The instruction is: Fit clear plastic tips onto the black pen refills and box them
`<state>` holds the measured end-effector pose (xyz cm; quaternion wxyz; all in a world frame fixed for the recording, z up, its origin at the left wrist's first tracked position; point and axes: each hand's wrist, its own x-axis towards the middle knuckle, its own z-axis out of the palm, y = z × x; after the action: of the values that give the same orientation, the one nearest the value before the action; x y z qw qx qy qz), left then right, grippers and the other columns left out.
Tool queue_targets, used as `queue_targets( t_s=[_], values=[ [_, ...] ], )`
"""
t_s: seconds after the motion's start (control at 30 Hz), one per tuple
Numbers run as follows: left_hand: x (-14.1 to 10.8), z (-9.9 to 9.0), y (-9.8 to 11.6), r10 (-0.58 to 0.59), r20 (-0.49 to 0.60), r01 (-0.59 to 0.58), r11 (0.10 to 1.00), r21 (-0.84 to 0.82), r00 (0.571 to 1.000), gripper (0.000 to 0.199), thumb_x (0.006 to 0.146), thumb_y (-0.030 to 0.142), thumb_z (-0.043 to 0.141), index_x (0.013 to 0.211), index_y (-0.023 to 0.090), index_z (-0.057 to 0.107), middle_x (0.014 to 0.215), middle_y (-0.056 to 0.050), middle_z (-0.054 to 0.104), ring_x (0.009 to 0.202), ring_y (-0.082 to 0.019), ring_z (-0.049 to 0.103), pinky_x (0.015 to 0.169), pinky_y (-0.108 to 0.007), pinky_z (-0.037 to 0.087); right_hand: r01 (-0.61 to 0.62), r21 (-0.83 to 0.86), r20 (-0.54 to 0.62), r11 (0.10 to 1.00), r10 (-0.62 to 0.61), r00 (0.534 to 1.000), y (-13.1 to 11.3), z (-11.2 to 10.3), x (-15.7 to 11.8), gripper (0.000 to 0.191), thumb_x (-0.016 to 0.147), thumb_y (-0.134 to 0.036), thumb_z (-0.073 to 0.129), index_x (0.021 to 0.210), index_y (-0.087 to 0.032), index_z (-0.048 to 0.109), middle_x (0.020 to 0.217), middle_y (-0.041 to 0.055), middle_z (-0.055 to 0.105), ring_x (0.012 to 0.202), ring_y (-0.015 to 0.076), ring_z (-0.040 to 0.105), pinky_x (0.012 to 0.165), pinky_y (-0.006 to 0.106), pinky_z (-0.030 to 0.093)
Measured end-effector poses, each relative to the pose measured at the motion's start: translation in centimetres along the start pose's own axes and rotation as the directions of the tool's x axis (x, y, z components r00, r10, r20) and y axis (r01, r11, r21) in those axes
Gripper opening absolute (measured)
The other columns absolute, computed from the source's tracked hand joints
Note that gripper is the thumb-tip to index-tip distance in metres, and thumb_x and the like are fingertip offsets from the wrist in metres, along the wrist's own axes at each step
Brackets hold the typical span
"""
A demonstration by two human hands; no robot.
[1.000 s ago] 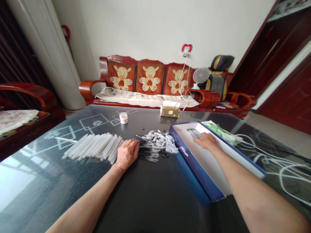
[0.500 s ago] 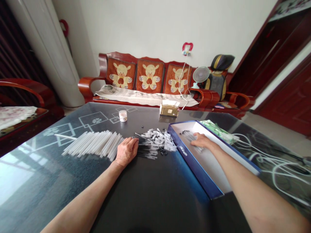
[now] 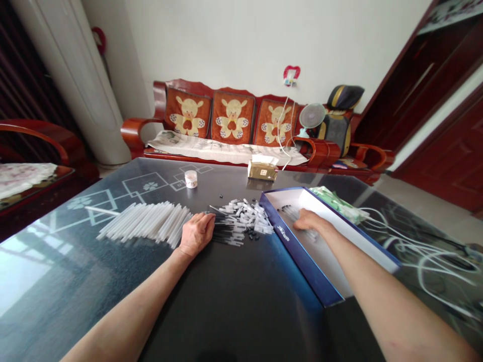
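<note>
My left hand (image 3: 198,234) rests on the table with its fingers curled, between a row of translucent white tubes (image 3: 145,223) and a bunch of thin dark rods with whitish ends (image 3: 230,235). What it grips is hidden. Inside a long blue-edged box (image 3: 302,256), my right hand (image 3: 311,221) points down with fingers drawn together over clear tubes with dark ends (image 3: 290,211). Its fingertips are partly concealed, and I cannot make out what they hold. Small white pieces (image 3: 249,213) lie heaped beside the box, with small black pieces (image 3: 253,235) near them.
A small white jar (image 3: 191,179) and a tissue box (image 3: 263,168) stand farther back on the dark table (image 3: 226,301). Right of the box lie a green and white packet (image 3: 335,201) and tangled white cables (image 3: 426,251). A wooden sofa (image 3: 226,153) stands beyond.
My right hand has shifted slightly left and down within the box, nearer the tubes. My left hand stays in place, still curled.
</note>
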<state>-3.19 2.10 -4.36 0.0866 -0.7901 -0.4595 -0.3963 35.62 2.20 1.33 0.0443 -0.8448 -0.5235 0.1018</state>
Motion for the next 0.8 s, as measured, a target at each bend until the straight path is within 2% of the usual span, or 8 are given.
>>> queue_targets(
  t_s=[0.13, 0.23, 0.33, 0.4, 0.47, 0.57, 0.63, 0.8],
  values=[
    [-0.1, 0.2, -0.2, 0.022, -0.031, -0.022, 1.000, -0.002, 0.999, 0.023, 0.093, 0.027, 0.046, 0.092, 0.019, 0.067, 0.076, -0.004, 0.067, 0.075, -0.015, 0.063, 0.068, -0.024, 0.046, 0.035, -0.101, 0.122, 0.994, -0.022, 0.992, 0.0, -0.4, -0.3, 0.037, 0.054, -0.016, 0.071, 0.090, -0.010, 0.070, 0.086, 0.0149, 0.071, 0.084, 0.0295, 0.069, 0.067, 0.031, 0.051],
    [-0.1, 0.3, -0.3, 0.051, -0.076, -0.051, 0.999, 0.000, 0.996, 0.021, 0.093, 0.026, 0.048, 0.091, 0.018, 0.068, 0.071, -0.002, 0.065, 0.071, -0.015, 0.062, 0.065, -0.023, 0.045, 0.066, -0.135, 0.148, 0.989, -0.045, 0.988, 0.2, -0.6, -0.7, 0.045, 0.054, -0.014, 0.071, 0.098, -0.007, 0.068, 0.093, 0.0187, 0.070, 0.088, 0.0309, 0.068, 0.071, 0.032, 0.051],
    [-0.1, 0.3, -0.3, 0.066, -0.095, -0.066, 0.998, 0.003, 0.993, 0.020, 0.092, 0.025, 0.049, 0.091, 0.018, 0.068, 0.069, -0.001, 0.063, 0.070, -0.015, 0.061, 0.064, -0.023, 0.044, 0.129, -0.116, 0.171, 0.985, -0.108, 0.979, 0.7, -0.9, -1.1, 0.056, 0.054, -0.018, 0.074, 0.108, -0.010, 0.065, 0.103, 0.0166, 0.069, 0.093, 0.0279, 0.067, 0.075, 0.029, 0.050],
    [-0.1, 0.3, -0.2, 0.067, -0.092, -0.067, 0.998, 0.006, 0.993, 0.020, 0.092, 0.025, 0.049, 0.090, 0.018, 0.067, 0.069, -0.001, 0.063, 0.070, -0.015, 0.061, 0.064, -0.023, 0.044, 0.156, -0.087, 0.144, 0.984, -0.143, 0.979, 1.0, -1.1, -1.3, 0.065, 0.059, -0.027, 0.074, 0.120, -0.013, 0.059, 0.112, 0.0147, 0.067, 0.097, 0.0247, 0.066, 0.076, 0.027, 0.049],
    [0.0, 0.3, -0.2, 0.063, -0.088, -0.062, 0.998, 0.009, 0.994, 0.020, 0.092, 0.025, 0.049, 0.090, 0.019, 0.067, 0.069, -0.001, 0.063, 0.070, -0.015, 0.061, 0.064, -0.023, 0.044, 0.172, -0.060, 0.062, 0.983, -0.169, 0.984, 1.4, -1.1, -1.4, 0.064, 0.064, -0.034, 0.071, 0.124, -0.015, 0.057, 0.113, 0.0128, 0.067, 0.095, 0.0228, 0.066, 0.075, 0.026, 0.048],
    [0.0, 0.2, -0.2, 0.054, -0.085, -0.054, 0.999, 0.009, 0.995, 0.020, 0.092, 0.026, 0.049, 0.090, 0.018, 0.067, 0.069, -0.001, 0.062, 0.070, -0.015, 0.061, 0.063, -0.023, 0.044, 0.196, -0.045, -0.048, 0.980, -0.198, 0.979, 1.6, -1.0, -1.4, 0.037, 0.068, -0.032, 0.066, 0.103, -0.018, 0.068, 0.098, 0.0077, 0.072, 0.086, 0.0209, 0.068, 0.071, 0.025, 0.046],
    [0.0, 0.3, -0.2, 0.052, -0.082, -0.052, 0.999, 0.005, 0.995, 0.020, 0.092, 0.025, 0.049, 0.090, 0.018, 0.068, 0.069, -0.001, 0.063, 0.070, -0.015, 0.061, 0.063, -0.023, 0.044, 0.208, -0.047, -0.074, 0.977, -0.211, 0.975, 1.6, -0.9, -1.5, 0.022, 0.070, -0.028, 0.064, 0.088, -0.020, 0.071, 0.091, 0.0045, 0.073, 0.082, 0.0195, 0.067, 0.069, 0.025, 0.045],
    [-0.1, 0.3, -0.2, 0.048, -0.071, -0.048, 0.999, 0.001, 0.996, 0.020, 0.092, 0.026, 0.049, 0.090, 0.018, 0.067, 0.070, -0.002, 0.063, 0.071, -0.015, 0.061, 0.064, -0.023, 0.044, 0.245, -0.019, -0.142, 0.969, -0.245, 0.959, 1.4, -1.4, -2.5, 0.012, 0.070, -0.025, 0.062, 0.072, -0.022, 0.073, 0.081, 0.0020, 0.074, 0.080, 0.0189, 0.067, 0.070, 0.024, 0.044]
  ],
)
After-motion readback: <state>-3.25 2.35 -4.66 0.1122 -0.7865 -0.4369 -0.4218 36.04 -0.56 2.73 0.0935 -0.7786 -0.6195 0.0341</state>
